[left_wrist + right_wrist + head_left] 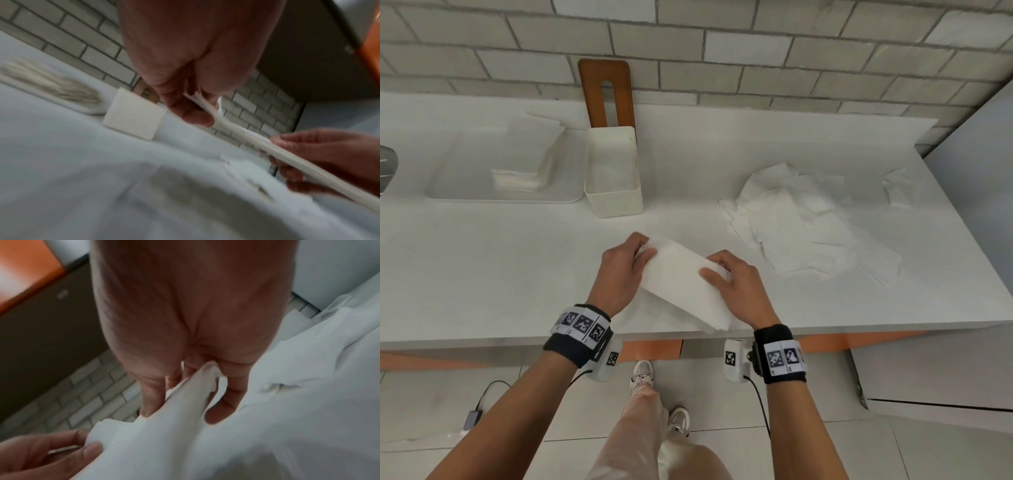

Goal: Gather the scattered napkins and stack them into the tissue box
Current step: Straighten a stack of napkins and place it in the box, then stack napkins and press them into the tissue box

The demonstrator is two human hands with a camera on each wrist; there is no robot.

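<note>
White napkin [681, 284]: folded, held above the near edge of the worktop [500, 260], tilted, one end in each hand.
Left hand [621, 274]: fingers [191, 113] curled, thumb pinching the napkin's far-left end.
Right hand [736, 284]: thumb on top, fingers [222, 408] underneath, pinching the near-right end.
Box [614, 174]: cream, open-topped, upright at the back of the worktop, well apart from the held napkin; what lies inside I cannot tell.
Lid [607, 92]: brown with a slot, leaning on the tiled wall just behind the box.
Loose napkins [801, 222]: crumpled heap to the right, one more [899, 186] further right.
Tray [465, 171]: left of the box, touching it, holding a neat pile [527, 161].
</note>
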